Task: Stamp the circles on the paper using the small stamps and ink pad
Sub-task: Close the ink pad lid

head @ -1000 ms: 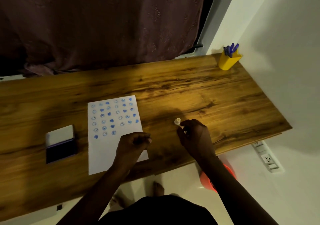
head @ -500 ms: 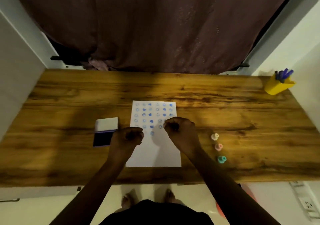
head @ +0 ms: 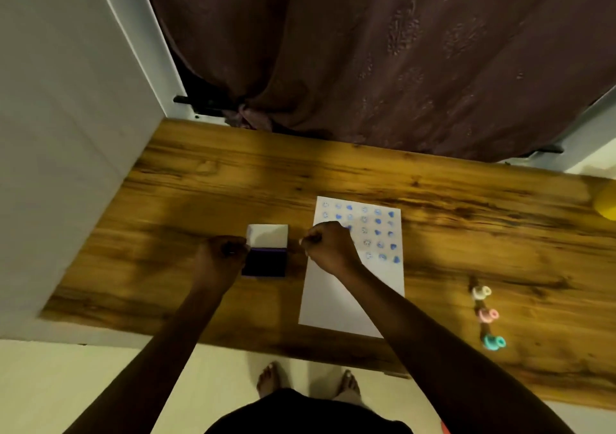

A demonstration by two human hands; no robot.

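The white paper (head: 350,303) lies on the wooden table (head: 466,233), with blue stamped circles covering its upper part. To its left the ink pad (head: 265,263) stands open, its white lid (head: 268,235) flipped back. My left hand (head: 221,258) is a closed fist touching the pad's left edge. My right hand (head: 328,248) is also closed, over the paper's left edge between pad and paper. I see nothing held in either hand. Three small stamps lie in a column at the right: white (head: 481,292), pink (head: 488,314) and teal (head: 495,342).
A yellow cup (head: 606,205) sits at the table's far right, cut off by the frame. A dark curtain (head: 366,66) hangs behind the table and a white wall (head: 66,133) borders its left end. My bare feet (head: 270,378) show below the front edge.
My head has turned left, shifting the view. My right hand left the white stamp beside the other two and crossed the paper toward the ink pad. My left hand moved left to the pad.
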